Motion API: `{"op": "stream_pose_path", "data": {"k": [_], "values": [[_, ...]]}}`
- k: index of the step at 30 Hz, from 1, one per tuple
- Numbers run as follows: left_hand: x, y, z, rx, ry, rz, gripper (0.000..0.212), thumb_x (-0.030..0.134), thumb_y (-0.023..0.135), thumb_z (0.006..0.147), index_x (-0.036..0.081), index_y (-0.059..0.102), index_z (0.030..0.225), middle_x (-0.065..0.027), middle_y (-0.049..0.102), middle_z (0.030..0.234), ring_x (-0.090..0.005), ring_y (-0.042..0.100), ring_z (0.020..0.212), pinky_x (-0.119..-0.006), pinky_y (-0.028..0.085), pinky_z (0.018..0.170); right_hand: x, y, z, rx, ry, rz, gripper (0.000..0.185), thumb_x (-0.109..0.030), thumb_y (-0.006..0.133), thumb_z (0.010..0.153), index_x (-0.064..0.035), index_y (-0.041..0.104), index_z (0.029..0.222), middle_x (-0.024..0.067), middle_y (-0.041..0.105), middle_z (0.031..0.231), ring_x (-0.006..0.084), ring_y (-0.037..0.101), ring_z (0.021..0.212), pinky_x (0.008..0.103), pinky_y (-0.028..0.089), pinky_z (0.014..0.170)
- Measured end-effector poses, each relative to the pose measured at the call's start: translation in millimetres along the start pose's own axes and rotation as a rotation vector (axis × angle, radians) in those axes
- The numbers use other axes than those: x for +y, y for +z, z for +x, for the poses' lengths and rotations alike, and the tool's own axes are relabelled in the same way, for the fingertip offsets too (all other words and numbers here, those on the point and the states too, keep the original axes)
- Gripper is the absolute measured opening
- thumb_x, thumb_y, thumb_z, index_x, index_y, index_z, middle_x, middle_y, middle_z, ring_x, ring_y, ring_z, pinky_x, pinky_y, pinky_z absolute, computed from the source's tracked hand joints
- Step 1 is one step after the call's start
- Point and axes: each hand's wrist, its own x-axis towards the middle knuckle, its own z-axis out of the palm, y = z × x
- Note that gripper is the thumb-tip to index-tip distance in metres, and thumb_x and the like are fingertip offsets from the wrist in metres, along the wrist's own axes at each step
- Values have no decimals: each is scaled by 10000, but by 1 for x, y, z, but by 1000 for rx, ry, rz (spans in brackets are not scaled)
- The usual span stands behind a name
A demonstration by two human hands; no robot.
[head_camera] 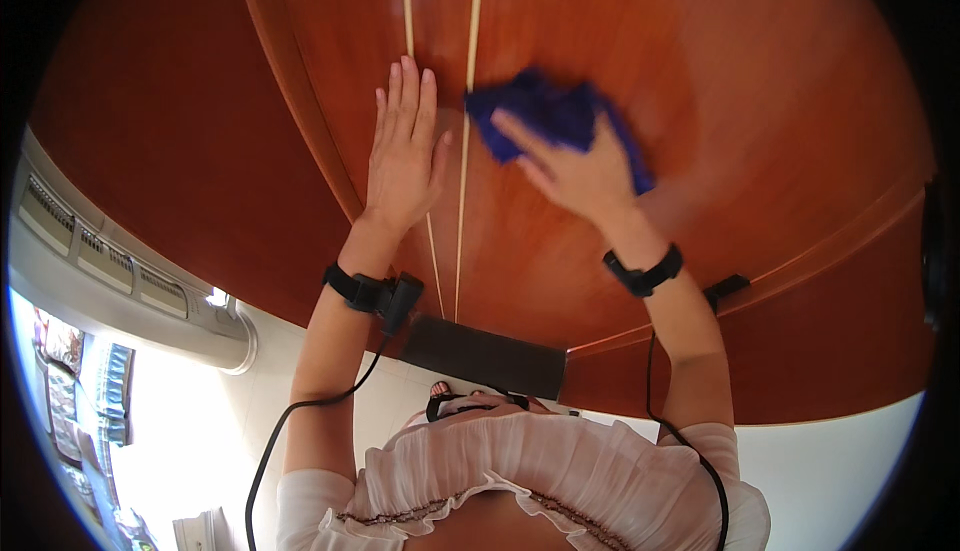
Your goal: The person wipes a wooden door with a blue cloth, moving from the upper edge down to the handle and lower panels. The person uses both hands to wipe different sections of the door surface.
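Observation:
A glossy reddish-brown wooden surface (pixel 750 101) spreads before me, with two thin pale lines (pixel 474 18) running along it. My left hand (pixel 405 150) lies on the wood at the left line, its fingers extended and holding nothing. To the right of the lines, my right hand (pixel 577 168) is on a crumpled dark blue cloth (pixel 540 105), pressing it to the surface; the hand and cloth are slightly blurred. Part of the cloth is hidden under that hand. Each wrist wears a black strap, and cables run down from them.
A raised wooden edge (pixel 300 116) curves down the left side. Below the hands is a dark rectangular panel (pixel 487 356) at the near edge. A pale vented unit (pixel 142 288) stands at far left, above a light floor (pixel 277 341).

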Motion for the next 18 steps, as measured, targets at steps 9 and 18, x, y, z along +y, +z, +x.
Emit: {"op": "stream_pose_path", "data": {"k": [9,18], "values": [[27,1,24,18,66,2,751,81,592,971,39,221,1623,-204,138,1701,-398,127,1571,-554,169,1258,76,-108,56,272,358,-1,594,-314,603,987,-179,460,1547,201,575,1422,423,524,1303,473,342,1161],[25,-12,26,-5,25,19,746,78,560,973,37,205,1629,-241,108,1697,-404,102,1575,-521,128,1266,21,-39,-32,99,241,-92,611,-368,654,928,-329,503,1518,0,626,1374,278,579,1246,512,386,1124]]}}
